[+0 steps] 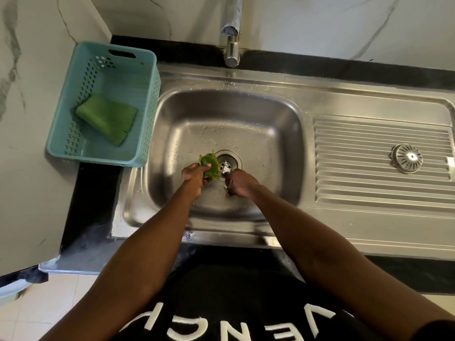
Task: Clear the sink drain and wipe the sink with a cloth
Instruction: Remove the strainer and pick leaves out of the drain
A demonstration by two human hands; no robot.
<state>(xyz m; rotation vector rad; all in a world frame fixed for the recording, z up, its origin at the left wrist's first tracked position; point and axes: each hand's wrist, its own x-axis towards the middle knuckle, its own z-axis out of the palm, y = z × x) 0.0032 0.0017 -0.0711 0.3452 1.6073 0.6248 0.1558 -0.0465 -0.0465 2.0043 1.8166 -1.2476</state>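
Both my hands are down in the steel sink (172, 114), by the drain (230, 161). My left hand (194, 174) pinches green leaves (211, 164) just left of the drain. My right hand (242, 184) is closed on a small shiny foil scrap (225, 167) at the drain's near edge. The folded green cloth (107, 118) lies in the teal basket (73, 148) to the left of the sink.
A chrome tap (232, 45) stands behind the basin. The round drain strainer (406, 158) rests on the ribbed drainboard (357, 168) at the right. Black counter edges and marble walls surround the sink. Water drops dot the basin.
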